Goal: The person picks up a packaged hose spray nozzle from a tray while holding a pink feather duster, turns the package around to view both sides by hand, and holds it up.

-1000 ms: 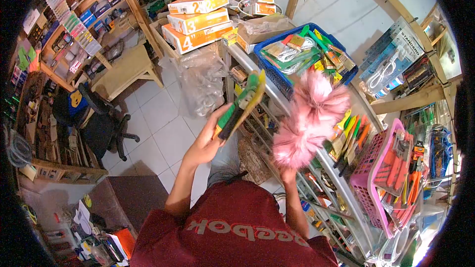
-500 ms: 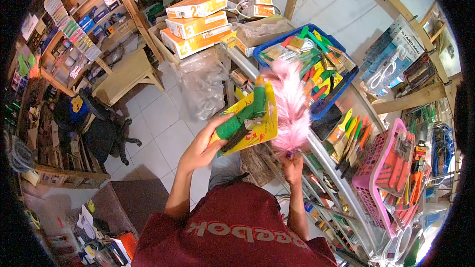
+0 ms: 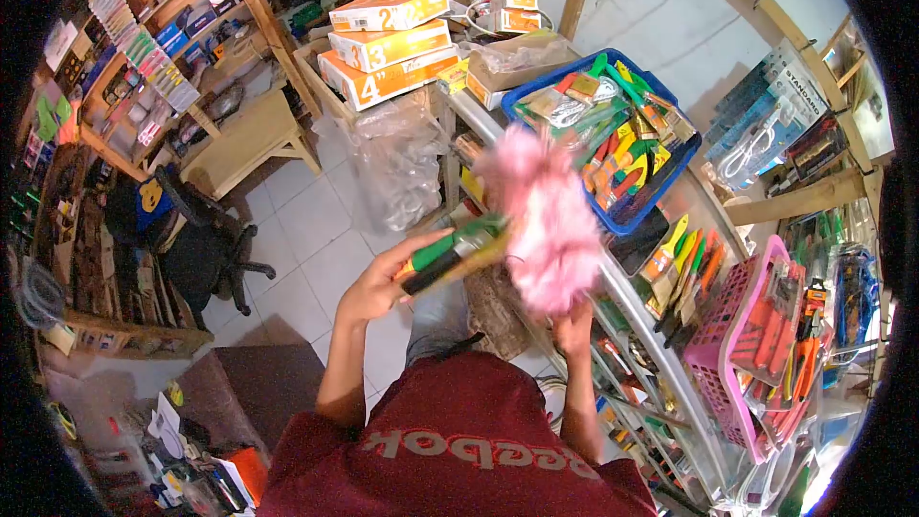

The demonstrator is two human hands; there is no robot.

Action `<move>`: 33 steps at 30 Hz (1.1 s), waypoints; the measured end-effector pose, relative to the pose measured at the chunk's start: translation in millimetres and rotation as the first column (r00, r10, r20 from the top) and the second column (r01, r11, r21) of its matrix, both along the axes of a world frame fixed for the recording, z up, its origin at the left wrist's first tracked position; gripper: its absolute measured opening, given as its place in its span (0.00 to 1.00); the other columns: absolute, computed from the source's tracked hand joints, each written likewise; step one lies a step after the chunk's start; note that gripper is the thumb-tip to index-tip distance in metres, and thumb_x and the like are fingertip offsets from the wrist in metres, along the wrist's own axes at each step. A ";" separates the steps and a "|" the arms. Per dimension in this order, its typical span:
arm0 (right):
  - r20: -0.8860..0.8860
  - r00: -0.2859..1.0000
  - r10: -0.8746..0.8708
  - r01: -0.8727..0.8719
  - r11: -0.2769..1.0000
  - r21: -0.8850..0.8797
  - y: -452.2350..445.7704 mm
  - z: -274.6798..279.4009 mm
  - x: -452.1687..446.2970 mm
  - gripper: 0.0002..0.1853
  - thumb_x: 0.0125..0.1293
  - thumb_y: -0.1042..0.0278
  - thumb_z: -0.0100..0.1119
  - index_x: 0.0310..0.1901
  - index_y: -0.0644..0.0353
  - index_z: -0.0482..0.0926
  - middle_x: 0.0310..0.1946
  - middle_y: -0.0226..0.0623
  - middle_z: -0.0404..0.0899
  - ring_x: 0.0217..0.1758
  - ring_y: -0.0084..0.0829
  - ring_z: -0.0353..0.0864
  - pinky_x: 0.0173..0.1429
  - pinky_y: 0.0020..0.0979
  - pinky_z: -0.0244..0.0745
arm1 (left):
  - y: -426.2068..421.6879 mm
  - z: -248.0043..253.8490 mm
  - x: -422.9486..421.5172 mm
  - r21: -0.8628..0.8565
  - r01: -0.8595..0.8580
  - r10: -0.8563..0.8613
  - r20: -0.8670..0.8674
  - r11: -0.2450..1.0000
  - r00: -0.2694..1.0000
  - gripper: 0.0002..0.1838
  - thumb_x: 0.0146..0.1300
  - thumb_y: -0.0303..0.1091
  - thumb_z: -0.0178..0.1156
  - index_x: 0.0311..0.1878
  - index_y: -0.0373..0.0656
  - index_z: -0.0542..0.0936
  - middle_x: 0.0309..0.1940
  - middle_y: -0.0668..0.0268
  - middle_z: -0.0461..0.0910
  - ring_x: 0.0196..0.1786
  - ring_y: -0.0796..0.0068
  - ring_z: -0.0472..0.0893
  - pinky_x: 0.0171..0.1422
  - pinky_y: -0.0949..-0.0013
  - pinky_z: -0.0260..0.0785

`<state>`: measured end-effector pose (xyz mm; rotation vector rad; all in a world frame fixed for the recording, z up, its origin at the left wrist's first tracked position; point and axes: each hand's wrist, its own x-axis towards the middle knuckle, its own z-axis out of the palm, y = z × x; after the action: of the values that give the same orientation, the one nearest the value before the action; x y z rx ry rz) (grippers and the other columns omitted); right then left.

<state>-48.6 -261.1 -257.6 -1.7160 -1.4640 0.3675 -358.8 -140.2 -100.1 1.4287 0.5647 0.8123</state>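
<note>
Through the head camera I look down into a crowded shop with a pale tiled floor point(image 3: 324, 268). Nearest me, two forearms reach forward from a maroon shirt point(image 3: 459, 402). The left hand point(image 3: 371, 289) is raised, its fingers wrapped around one green-and-black tool point(image 3: 438, 255) with a yellow card, tilted up to the right and blurred. The right hand point(image 3: 574, 327), slightly lower, grips the base of one fluffy pink duster point(image 3: 555, 244); its blurred head overlaps the tool's far end, and I cannot tell whether they touch. On the right, the glass counter point(image 3: 661, 347) bears one pink basket point(image 3: 710, 378) of tools, a row of brushes point(image 3: 661, 263) and, farther along, one blue basket point(image 3: 627, 228) of brushes. Beyond are three stacked orange-and-white boxes point(image 3: 390, 45) and two smaller boxes point(image 3: 519, 21). Across the floor I count one black chair point(image 3: 203, 249) and one wooden bench point(image 3: 251, 139).
</note>
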 end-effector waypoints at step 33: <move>-0.896 0.348 -0.277 -0.120 0.934 -0.336 5.1 65.8 -81.9 0.04 0.45 0.81 0.48 0.25 0.63 0.68 0.09 0.30 0.58 0.09 0.22 0.52 0.14 0.26 0.46 | -22.8 -104.7 45.5 -0.536 0.370 -0.028 0.541 0.759 0.840 0.38 0.61 0.68 0.36 0.61 0.46 0.67 0.47 0.61 0.78 0.33 0.69 0.81 0.21 0.71 0.69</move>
<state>-130.5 -255.9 -191.8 -1.3379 -0.4076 1.3892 -313.3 -163.0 -204.8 0.5973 0.2155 0.6881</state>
